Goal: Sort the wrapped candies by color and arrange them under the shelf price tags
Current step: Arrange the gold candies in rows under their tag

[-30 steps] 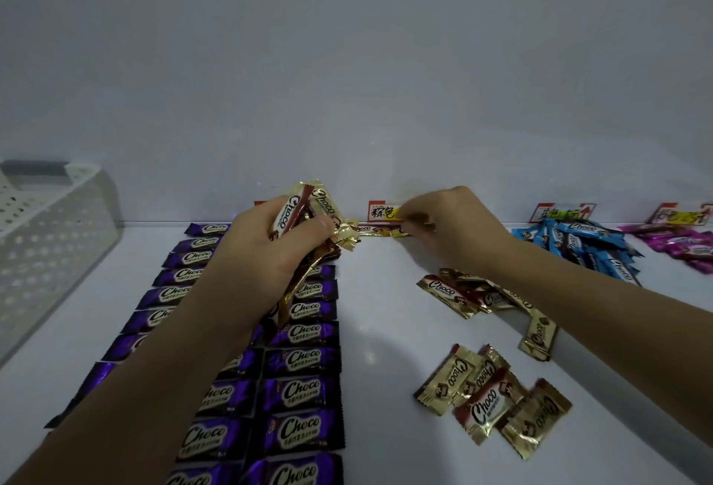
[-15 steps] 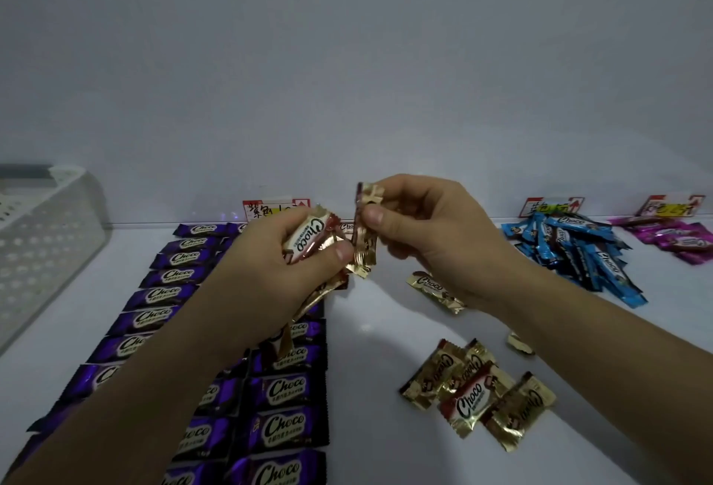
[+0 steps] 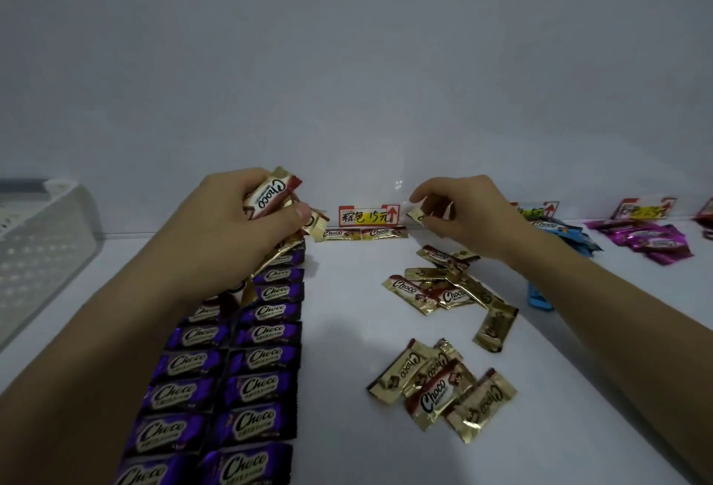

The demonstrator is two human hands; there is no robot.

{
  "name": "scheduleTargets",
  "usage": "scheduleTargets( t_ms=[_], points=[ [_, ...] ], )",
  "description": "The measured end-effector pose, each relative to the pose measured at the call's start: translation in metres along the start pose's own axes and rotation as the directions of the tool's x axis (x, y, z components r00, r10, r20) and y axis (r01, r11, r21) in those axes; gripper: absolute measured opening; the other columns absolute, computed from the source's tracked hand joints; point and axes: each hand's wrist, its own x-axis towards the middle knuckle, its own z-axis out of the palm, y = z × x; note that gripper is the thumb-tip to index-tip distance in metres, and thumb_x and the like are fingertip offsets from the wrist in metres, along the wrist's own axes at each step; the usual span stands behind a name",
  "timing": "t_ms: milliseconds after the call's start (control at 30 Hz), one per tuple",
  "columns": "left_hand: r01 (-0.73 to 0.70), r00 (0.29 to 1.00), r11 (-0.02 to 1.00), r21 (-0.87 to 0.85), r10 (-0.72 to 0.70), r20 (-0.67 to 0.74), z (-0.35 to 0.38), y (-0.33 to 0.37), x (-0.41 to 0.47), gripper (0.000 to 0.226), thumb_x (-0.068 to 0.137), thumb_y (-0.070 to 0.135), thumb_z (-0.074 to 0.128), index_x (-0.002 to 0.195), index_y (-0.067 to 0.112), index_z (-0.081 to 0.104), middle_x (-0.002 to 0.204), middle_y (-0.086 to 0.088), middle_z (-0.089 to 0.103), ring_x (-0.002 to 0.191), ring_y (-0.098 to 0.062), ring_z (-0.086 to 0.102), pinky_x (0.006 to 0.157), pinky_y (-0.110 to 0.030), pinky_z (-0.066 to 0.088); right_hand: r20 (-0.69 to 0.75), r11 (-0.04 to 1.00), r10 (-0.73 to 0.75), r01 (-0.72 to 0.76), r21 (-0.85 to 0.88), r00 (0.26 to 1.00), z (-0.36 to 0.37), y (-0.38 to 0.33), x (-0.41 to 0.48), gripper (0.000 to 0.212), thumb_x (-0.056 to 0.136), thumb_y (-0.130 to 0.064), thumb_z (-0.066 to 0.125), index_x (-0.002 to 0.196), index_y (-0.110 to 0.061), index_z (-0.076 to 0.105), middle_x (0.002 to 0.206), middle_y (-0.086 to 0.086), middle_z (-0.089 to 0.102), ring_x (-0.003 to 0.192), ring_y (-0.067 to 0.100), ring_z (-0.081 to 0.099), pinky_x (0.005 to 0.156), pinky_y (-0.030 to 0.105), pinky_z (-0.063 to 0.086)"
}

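Since the earlier frame, the right hand (image 3: pixel 463 214) has moved away from the left hand (image 3: pixel 227 230) to the back wall, just right of the gold price tag (image 3: pixel 368 216).

Head view:
- The right-hand fingers (image 3: pixel 436 185) are curled and pinch one gold candy (image 3: pixel 416 214), held just above the shelf (image 3: pixel 347 330) at the foot of the wall.
- The left hand is clenched around a bundle of gold candies (image 3: pixel 270 195). Its thumb presses across the front of the bundle.
- Two placed gold candies (image 3: pixel 362 233) lie end to end under the gold price tag, against the wall.
- Purple candies (image 3: pixel 262 357) lie in two columns on the left, partly under the left forearm.
- A far gold heap (image 3: pixel 443 287) lies below the right hand. A near gold heap (image 3: pixel 443 388) lies closer to the camera.
- Blue candies (image 3: pixel 559 230) and magenta candies (image 3: pixel 648 239) lie in piles at the right, each below its own tag.
- A white perforated basket (image 3: pixel 46 237) stands at the left edge.
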Motion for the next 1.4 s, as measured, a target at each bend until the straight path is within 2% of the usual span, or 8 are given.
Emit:
scheduleTargets(
  t_ms=[133, 333, 500, 733, 833, 967, 1133, 1400],
  points=[
    [-0.003, 1.0, 1.0, -0.003, 0.003, 0.017, 0.016, 0.012, 0.005, 0.024, 0.089, 0.041, 0.067, 0.091, 0.017, 0.07, 0.083, -0.007, 0.072, 0.08, -0.03, 0.067, 0.076, -0.05, 0.053, 0.056, 0.993, -0.003, 0.009, -0.114, 0.998, 0.016, 0.01, 0.0, 0.01, 0.087, -0.022, 0.077, 0.098, -0.02, 0.076, 0.09, -0.001, 0.075, 0.083, 0.018, 0.067, 0.08, 0.035, 0.057],
    [0.022, 1.0, 0.999, -0.048, -0.022, 0.006, 0.025, 0.011, 0.008, 0.021, 0.088, 0.041, 0.068, 0.09, 0.021, 0.071, 0.083, -0.003, 0.073, 0.078, -0.025, 0.068, 0.071, -0.046, 0.053, 0.031, 0.993, 0.115, -0.116, 0.009, 0.993, 0.011, 0.026, -0.007, 0.015, 0.086, -0.022, 0.078, 0.101, -0.02, 0.078, 0.095, -0.007, 0.074, 0.085, 0.007, 0.064, 0.083, 0.023, 0.054],
    [-0.001, 0.999, 0.995, -0.1, -0.004, -0.043, 0.028, 0.008, 0.008, 0.016, 0.088, 0.041, 0.067, 0.09, 0.026, 0.072, 0.081, 0.009, 0.074, 0.072, -0.011, 0.069, 0.064, -0.03, 0.048, 0.056, 0.981, 0.189, -0.186, -0.06, 0.98, 0.023, 0.033, -0.01, 0.012, 0.091, -0.02, 0.072, 0.1, -0.022, 0.08, 0.099, -0.005, 0.076, 0.086, 0.01, 0.066, 0.086, 0.03, 0.057],
    [0.031, 0.999, 0.954, -0.298, -0.04, -0.024, 0.032, 0.002, 0.004, 0.012, 0.092, 0.032, 0.064, 0.092, 0.024, 0.073, 0.085, 0.0, 0.075, 0.08, -0.023, 0.071, 0.073, -0.038, 0.053, 0.001, 0.974, 0.16, -0.158, -0.164, 0.987, 0.02, 0.017, -0.008, 0.017, 0.095, -0.022, 0.066, 0.107, -0.024, 0.078, 0.102, -0.006, 0.074, 0.089, 0.01, 0.064, 0.086, 0.033, 0.056],
    [0.031, 0.999, 0.943, -0.331, -0.025, 0.023, 0.03, 0.001, 0.002, 0.011, 0.093, 0.028, 0.064, 0.095, 0.02, 0.072, 0.086, -0.001, 0.074, 0.08, -0.022, 0.071, 0.071, -0.035, 0.051, -0.101, 0.979, 0.137, -0.119, 0.164, 0.985, 0.006, -0.02, -0.015, 0.017, 0.098, -0.024, 0.063, 0.11, -0.022, 0.075, 0.095, -0.012, 0.073, 0.083, 0.003, 0.065, 0.078, 0.021, 0.056],
    [0.009, 0.996, 0.939, -0.344, 0.023, 0.088, 0.032, 0.002, -0.002, 0.011, 0.094, 0.024, 0.063, 0.099, 0.017, 0.07, 0.086, -0.004, 0.073, 0.078, -0.018, 0.07, 0.066, -0.027, 0.051, 0.007, 0.666, 0.104, -0.075, 0.742, 0.995, -0.008, -0.088, -0.029, 0.019, 0.093, -0.017, 0.068, 0.112, -0.012, 0.07, 0.09, 0.004, 0.075, 0.081, 0.02, 0.071, 0.07, 0.029, 0.057],
    [-0.031, 0.991, 0.945, -0.324, 0.07, 0.11, 0.035, 0.002, -0.005, 0.011, 0.092, 0.026, 0.064, 0.099, 0.02, 0.071, 0.085, 0.001, 0.075, 0.075, -0.008, 0.07, 0.063, -0.015, 0.051, 0.005, 0.537, 0.164, -0.093, 0.838, 0.987, -0.008, -0.114, -0.033, 0.033, 0.074, -0.008, 0.085, 0.103, -0.008, 0.069, 0.075, 0.012, 0.073, 0.067, 0.03, 0.071, 0.067, 0.037, 0.06],
    [-0.031, 0.992, 0.951, -0.309, 0.067, 0.106, 0.033, -0.002, -0.005, 0.012, 0.09, 0.024, 0.068, 0.102, 0.023, 0.07, 0.085, 0.005, 0.076, 0.077, -0.008, 0.072, 0.064, -0.016, 0.053, 0.113, 0.429, 0.236, -0.208, 0.879, 0.965, -0.011, -0.118, -0.034, 0.029, 0.078, 0.0, 0.078, 0.106, -0.004, 0.071, 0.078, 0.013, 0.075, 0.069, 0.025, 0.073, 0.065, 0.03, 0.058]
  ],
)
